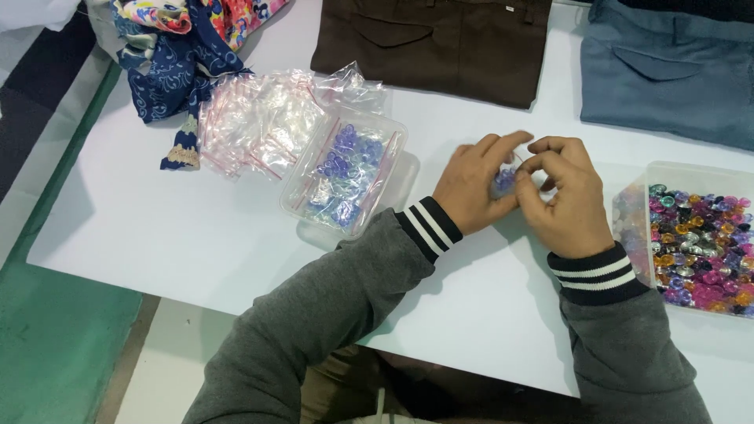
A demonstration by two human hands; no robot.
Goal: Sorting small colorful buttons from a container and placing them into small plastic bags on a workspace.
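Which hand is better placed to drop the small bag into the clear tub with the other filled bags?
Probably the left hand. Both hands pinch the small bag, but the tub of filled bags sits on the left side, while the right hand is nearer the tray of coloured gems.

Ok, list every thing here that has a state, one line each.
left hand: closed on the small bag, fingers pinching it
right hand: closed on the same bag
small bag: held off the table, blue pieces inside
clear tub: open, no lid, filled bags inside
bag pile: loose, flat, empty
gem box: open, full of mixed colours
brown garment: folded flat
blue garment: folded flat
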